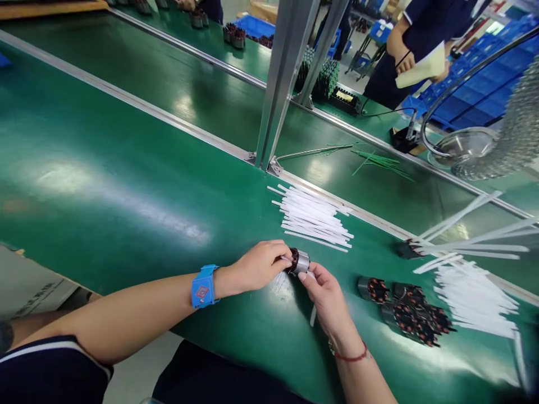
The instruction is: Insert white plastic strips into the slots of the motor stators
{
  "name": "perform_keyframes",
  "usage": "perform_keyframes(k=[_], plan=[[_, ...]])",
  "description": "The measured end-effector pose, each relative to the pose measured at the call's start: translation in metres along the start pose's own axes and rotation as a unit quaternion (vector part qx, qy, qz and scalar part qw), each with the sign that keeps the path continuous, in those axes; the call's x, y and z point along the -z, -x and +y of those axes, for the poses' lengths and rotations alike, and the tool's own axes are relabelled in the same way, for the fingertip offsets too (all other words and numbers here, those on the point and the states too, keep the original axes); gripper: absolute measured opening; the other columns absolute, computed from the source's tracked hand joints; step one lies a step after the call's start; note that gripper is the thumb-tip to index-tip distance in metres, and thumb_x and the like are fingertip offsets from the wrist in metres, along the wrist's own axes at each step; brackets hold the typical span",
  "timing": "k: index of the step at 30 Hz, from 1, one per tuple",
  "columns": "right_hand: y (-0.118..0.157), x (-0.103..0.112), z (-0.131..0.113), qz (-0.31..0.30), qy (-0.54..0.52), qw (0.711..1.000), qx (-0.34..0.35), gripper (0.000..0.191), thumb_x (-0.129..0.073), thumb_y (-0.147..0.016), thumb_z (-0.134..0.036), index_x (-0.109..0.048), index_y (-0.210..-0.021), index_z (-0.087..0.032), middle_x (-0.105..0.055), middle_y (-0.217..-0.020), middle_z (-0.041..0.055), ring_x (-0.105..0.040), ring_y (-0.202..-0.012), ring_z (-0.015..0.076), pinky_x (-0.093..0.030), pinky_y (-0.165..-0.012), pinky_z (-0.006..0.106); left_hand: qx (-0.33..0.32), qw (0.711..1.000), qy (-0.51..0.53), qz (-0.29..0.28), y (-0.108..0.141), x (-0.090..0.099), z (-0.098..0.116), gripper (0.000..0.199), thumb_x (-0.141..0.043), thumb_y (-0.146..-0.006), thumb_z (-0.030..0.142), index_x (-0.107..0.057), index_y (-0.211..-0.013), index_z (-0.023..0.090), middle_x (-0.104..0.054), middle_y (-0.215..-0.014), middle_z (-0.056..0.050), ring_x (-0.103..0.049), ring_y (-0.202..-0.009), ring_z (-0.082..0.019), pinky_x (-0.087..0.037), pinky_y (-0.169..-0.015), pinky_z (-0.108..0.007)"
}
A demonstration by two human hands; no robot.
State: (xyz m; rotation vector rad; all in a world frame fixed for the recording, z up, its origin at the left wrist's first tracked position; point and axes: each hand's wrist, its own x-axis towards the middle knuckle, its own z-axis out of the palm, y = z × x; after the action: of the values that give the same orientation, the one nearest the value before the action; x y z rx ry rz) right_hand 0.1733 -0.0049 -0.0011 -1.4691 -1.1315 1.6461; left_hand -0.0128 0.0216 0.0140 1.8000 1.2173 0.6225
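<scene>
Noted green table (126, 185) beneath the metal-cased core (301, 261). Right of the core: cluster of similar cores (415, 314). Just beyond it: pile of white strips (314, 219). At its left end: left hand (266, 264), fingers pinched in against it. At its right end: right hand (323, 289), half-curled, thumb and fingertips gripping. Below it: white strip end (313, 315); cannot tell whether gripped.

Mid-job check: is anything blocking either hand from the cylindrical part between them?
Nothing visible blocks them: the left hand and right hand are both at the cylindrical part. The pile of white strips lies beyond it, out of the way.
</scene>
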Motion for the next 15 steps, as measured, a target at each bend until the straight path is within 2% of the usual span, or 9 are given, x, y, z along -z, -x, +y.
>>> perform_keyframes(k=[3, 6, 9, 11, 13, 15], plan=[[-0.001, 0.001, -0.002, 0.012, -0.014, 1.0, -0.018, 0.031, -0.07, -0.071, -0.04, -0.063, -0.091, -0.017, -0.061, -0.069, -0.0009, -0.052, -0.063, 0.0127, -0.039, -0.057, 0.023, -0.06, 0.998, -0.017, 0.013, 0.005, -0.003, 0.001, 0.019, -0.042, -0.089, 0.018, -0.06, -0.081, 0.017, -0.061, -0.084, -0.003, -0.054, -0.077, -0.015, -0.041, -0.07, -0.026], [-0.002, 0.002, -0.002, 0.007, -0.012, 1.0, -0.012, 0.032, -0.069, -0.071, -0.04, -0.063, -0.092, -0.017, -0.063, -0.073, 0.0004, -0.055, -0.069, 0.0144, -0.041, -0.063, 0.024, -0.094, 0.995, -0.016, 0.016, 0.008, -0.002, 0.002, 0.022, -0.039, -0.091, 0.019, -0.059, -0.081, 0.017, -0.06, -0.085, -0.004, -0.054, -0.08, -0.016, -0.041, -0.074, -0.028], [-0.002, 0.002, 0.003, -0.002, 0.035, 0.999, 0.024, 0.03, -0.066, -0.075, -0.041, -0.062, -0.094, -0.017, -0.065, -0.084, 0.002, -0.055, -0.077, 0.0153, -0.042, -0.07, 0.025, -0.021, 0.999, 0.032, 0.028, 0.007, -0.002, 0.002, 0.016, -0.044, -0.088, 0.021, -0.058, -0.08, 0.018, -0.06, -0.085, -0.003, -0.054, -0.079, -0.015, -0.042, -0.072, -0.028], [-0.003, 0.002, 0.008, 0.004, 0.096, 0.994, 0.047, 0.028, -0.064, -0.078, -0.041, -0.06, -0.092, -0.017, -0.063, -0.081, 0.0011, -0.052, -0.072, 0.014, -0.04, -0.068, 0.024, 0.034, 0.998, 0.053, 0.031, 0.006, -0.004, 0.001, 0.009, -0.053, -0.084, 0.027, -0.056, -0.083, 0.018, -0.058, -0.091, -0.003, -0.054, -0.081, -0.016, -0.044, -0.072, -0.029], [-0.002, 0.001, 0.013, 0.011, 0.16, 0.985, 0.063, 0.026, -0.061, -0.08, -0.042, -0.058, -0.089, -0.017, -0.06, -0.076, 0.0, -0.047, -0.066, 0.013, -0.038, -0.063, 0.024, 0.049, 0.998, 0.043, 0.018, 0.005, -0.008, -0.001, 0.017, -0.062, -0.078, 0.032, -0.055, -0.085, 0.018, -0.055, -0.095, -0.004, -0.052, -0.087, -0.018, -0.044, -0.075, -0.031], [-0.001, 0.0, 0.016, 0.015, 0.205, 0.975, 0.084, 0.025, -0.058, -0.082, -0.041, -0.056, -0.09, -0.017, -0.059, -0.075, 0.0003, -0.046, -0.065, 0.013, -0.038, -0.062, 0.024, 0.037, 0.999, 0.023, 0.008, 0.004, -0.012, -0.002, 0.018, -0.066, -0.075, 0.031, -0.056, -0.082, 0.017, -0.054, -0.094, -0.005, -0.05, -0.092, -0.021, -0.044, -0.08, -0.033]])
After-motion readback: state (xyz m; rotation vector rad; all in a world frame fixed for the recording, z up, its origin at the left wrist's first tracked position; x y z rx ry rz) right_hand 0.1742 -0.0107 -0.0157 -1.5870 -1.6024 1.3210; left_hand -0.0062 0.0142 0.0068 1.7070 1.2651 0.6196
